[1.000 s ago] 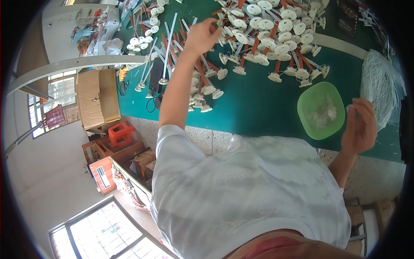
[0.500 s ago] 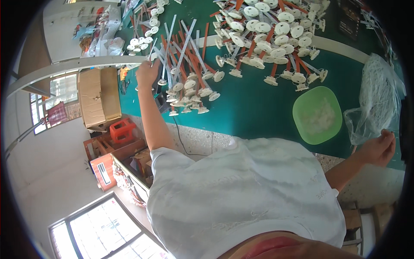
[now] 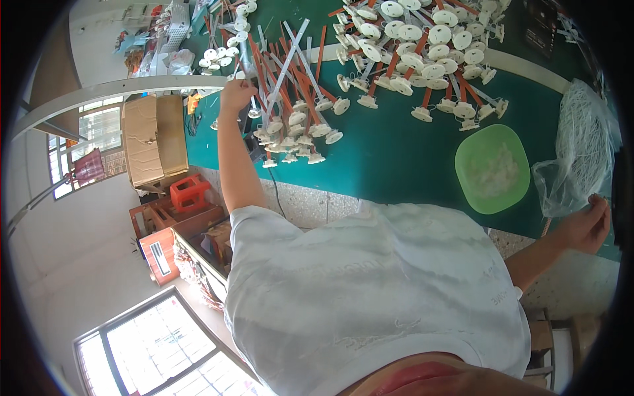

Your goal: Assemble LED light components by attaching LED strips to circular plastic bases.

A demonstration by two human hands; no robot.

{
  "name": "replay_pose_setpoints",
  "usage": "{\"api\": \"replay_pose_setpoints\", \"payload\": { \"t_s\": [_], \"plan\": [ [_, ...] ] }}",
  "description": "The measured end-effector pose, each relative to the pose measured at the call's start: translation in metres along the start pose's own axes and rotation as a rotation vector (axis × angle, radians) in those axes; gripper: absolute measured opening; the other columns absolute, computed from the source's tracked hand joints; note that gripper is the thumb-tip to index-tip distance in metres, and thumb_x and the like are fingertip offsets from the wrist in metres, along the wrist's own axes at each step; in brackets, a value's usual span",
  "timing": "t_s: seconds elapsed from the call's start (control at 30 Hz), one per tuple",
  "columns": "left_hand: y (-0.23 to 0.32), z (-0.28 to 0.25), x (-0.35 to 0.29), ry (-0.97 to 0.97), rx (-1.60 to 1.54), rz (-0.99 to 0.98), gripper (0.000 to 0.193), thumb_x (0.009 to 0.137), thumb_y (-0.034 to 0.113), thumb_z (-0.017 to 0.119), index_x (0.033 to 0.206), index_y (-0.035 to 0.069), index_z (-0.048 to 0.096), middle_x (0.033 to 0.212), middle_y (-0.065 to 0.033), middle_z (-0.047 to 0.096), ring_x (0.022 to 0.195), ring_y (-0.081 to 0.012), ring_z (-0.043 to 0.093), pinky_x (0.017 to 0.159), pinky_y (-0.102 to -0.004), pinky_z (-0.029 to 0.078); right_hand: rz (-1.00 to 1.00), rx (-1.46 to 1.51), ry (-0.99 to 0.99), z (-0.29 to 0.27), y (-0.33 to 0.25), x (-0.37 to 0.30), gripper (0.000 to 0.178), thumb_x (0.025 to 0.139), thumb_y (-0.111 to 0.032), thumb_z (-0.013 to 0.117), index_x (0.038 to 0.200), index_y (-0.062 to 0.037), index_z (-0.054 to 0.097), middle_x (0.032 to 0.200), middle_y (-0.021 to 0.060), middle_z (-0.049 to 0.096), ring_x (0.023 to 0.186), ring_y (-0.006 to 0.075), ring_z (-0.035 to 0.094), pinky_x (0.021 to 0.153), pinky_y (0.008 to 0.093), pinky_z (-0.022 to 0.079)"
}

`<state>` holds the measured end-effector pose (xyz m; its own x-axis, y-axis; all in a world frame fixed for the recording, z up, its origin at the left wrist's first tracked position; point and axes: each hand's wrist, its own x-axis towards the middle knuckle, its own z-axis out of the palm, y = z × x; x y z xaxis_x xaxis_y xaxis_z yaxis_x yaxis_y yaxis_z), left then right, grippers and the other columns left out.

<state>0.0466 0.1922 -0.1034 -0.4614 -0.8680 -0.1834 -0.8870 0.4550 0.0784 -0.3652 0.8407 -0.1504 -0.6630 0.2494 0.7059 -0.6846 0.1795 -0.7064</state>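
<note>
My left hand [image 3: 238,96] reaches to the far left of the green table with its fingers curled. A thin pale strip shows just beyond it, but I cannot make out what lies in the fingers. Right beside it is a pile of red and grey strips with white round ends [image 3: 297,122]. My right hand [image 3: 592,226] is at the far right, its fingers bent together next to the lower edge of a clear plastic bag [image 3: 581,148] of thin white strands. Whether it grips anything is hidden. A light green bowl [image 3: 470,195] with whitish small pieces sits left of the bag.
A larger heap of white-ended strips [image 3: 436,53] covers the table's far middle. A pale curved bar [image 3: 132,86] crosses on the left. Past the table's left edge are a cardboard box [image 3: 142,142] and a red plastic stool [image 3: 189,193]. A dark cable [image 3: 277,191] hangs over the front edge.
My left hand has moved a little farther away and to the right, toward the strips. My right hand stays near the bag. The whole view has shifted slightly.
</note>
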Motion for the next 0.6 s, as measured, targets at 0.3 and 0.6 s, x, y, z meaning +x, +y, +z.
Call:
{"api": "replay_pose_setpoints", "payload": {
  "t_s": [0.3,0.6],
  "plan": [
    [-0.027,-0.003,-0.022,0.023,-1.356,-0.191,0.017,0.087,0.016,0.054,0.083,0.000,0.060,0.068,-0.0020,0.050,0.057,-0.0119,0.045,0.053,-0.0284,0.038,0.156,0.183,-0.004,0.017,-0.004,-0.002,0.019,0.091,-0.001,0.049,0.092,0.0165,0.056,0.088,0.0263,0.063,0.067,0.0293,0.060,0.062,0.0362,0.050],
    [0.036,-0.017,-0.069,0.070,-0.647,0.357,0.021,0.087,0.021,0.065,0.075,0.003,0.064,0.077,-0.0025,0.062,0.067,-0.0087,0.050,0.058,-0.0254,0.038,0.178,0.268,-0.068,0.020,0.003,-0.006,0.028,0.094,-0.007,0.040,0.093,0.0173,0.055,0.091,0.0289,0.062,0.070,0.0327,0.060,0.065,0.0389,0.050]
  ]
}}
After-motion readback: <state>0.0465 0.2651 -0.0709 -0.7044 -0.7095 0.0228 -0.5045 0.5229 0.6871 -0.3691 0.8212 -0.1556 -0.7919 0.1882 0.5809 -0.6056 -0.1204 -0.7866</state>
